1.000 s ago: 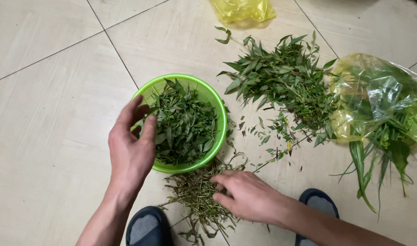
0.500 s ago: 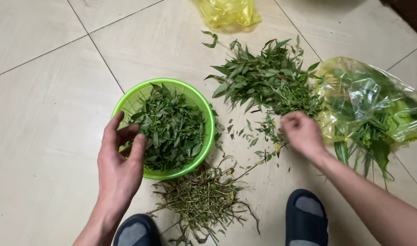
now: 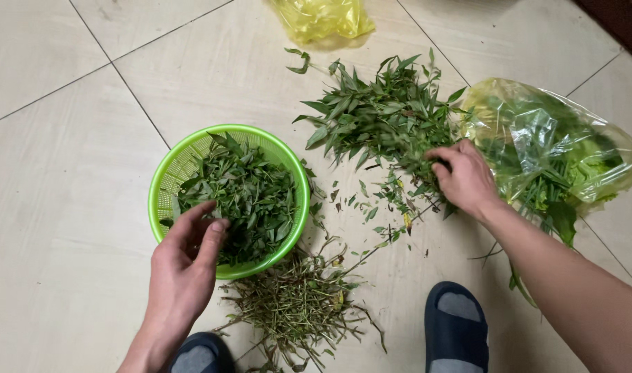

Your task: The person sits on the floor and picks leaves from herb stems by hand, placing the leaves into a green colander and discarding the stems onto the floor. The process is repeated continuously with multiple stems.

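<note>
Head view, looking down at a tiled floor (image 3: pixel 67 228) of pale beige squares with dark grout lines.

Landmark: the green plastic colander (image 3: pixel 165 181). All places are being given relative to it.

Progress, judged from how things are lying:
- Right of the colander and well apart, a yellow plastic bag (image 3: pixel 551 138) is lying open, with green stalks still showing inside.
- Between that bag and the colander, a heap of leafy stems (image 3: pixel 378 117) is lying unstripped on the tiles. It looks about as large as the picked lot, so perhaps half is remaining.
- Inside the colander, plucked leaves (image 3: pixel 250 197) are filling most of the bowl.
- Just below the colander, touching its rim, a pile of bare stripped stems (image 3: pixel 295 304) is building up.
- Scattered leaf bits are lying between the colander and the heap.

Hands:
- Left hand (image 3: pixel 184 266) is resting at the colander's near rim, fingers loosely curled down into the leaves; whether anything is pinched I cannot tell.
- Right hand (image 3: pixel 464 178) is closing over the near edge of the leafy heap, fingers curled around stems.

Room: a second, crumpled yellow bag (image 3: pixel 323 17) is lying well above the colander. Two dark slippers (image 3: pixel 457 324) with grey socks are showing below it.
</note>
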